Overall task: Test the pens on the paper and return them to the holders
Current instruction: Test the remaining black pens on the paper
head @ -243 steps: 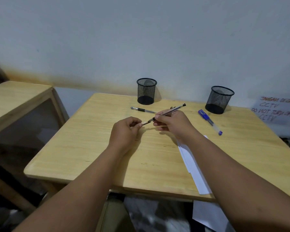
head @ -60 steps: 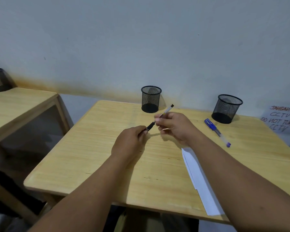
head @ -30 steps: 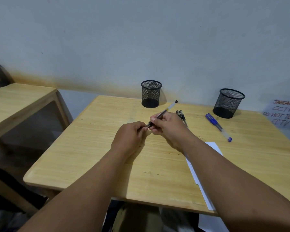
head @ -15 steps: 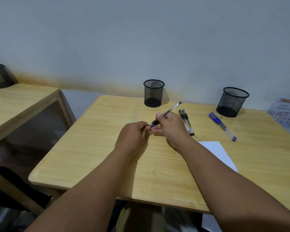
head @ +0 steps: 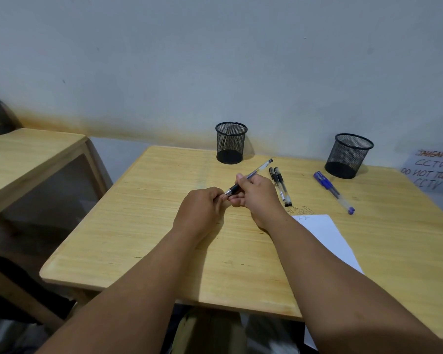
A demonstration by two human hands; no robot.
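Pale wall stands behind my light wooden surface point(head: 143, 226). Out in front of me I hold a thin clear pen with a black grip point(head: 250, 177) up off the wood, slanting up to the right. My right hand point(head: 256, 198) has its fingers curled round the middle of it. My left hand point(head: 202, 210) is curled at the pen's lower tip, and it looks like it pinches the tip or a cap there, but I cannot see which.

Just beside my right hand, two more black pens point(head: 280, 186) lie side by side. Below them is the white paper sheet point(head: 327, 238), with scribbles on the wood by its top edge. A blue capped pen point(head: 333, 191) lies farther right, near the right black mesh holder point(head: 349, 155). The middle black mesh holder point(head: 231, 143) stands at the back, and both look to have no pens in them.

I think I am getting this pen open or shut. Next I must bring its tip to the paper, or drop it into a cup.
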